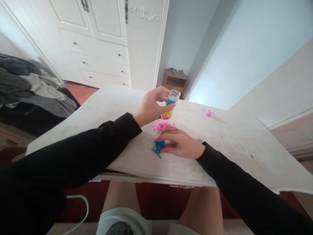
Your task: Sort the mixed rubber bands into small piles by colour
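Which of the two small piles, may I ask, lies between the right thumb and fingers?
The blue pile, at the tips of the right hand; the pink pile lies beyond, nearer the jar.

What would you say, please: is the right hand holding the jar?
No, the left hand holds the jar, while the right hand touches blue strands.
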The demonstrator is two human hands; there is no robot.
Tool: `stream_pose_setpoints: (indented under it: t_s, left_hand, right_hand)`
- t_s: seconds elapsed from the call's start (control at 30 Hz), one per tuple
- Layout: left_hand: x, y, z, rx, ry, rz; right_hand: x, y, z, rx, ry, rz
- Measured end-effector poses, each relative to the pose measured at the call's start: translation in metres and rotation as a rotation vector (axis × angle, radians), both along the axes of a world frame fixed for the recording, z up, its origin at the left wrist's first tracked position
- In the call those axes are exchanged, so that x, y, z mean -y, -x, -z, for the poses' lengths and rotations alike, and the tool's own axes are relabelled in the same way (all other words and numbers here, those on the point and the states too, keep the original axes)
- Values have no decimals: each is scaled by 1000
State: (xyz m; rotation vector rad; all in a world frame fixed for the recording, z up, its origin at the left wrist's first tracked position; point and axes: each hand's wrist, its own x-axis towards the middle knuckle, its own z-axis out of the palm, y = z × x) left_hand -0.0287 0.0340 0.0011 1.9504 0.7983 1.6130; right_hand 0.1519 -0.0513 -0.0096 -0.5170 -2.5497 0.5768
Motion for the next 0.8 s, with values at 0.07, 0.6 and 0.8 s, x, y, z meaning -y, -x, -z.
stream_pose_setpoints:
  t_s: [0.07, 0.6, 0.8]
  left_hand:
    - [-1, 0, 0, -9, -9, -12]
    - [8, 20, -8, -314, -255, -15]
    - [10, 21, -8, -380, -278, 27]
  right_hand:
    - [1, 2, 0, -9, 13, 1]
    - [-6, -18, -7, -385, 377, 215]
    - [-10, -24, -11, -560, 423, 317]
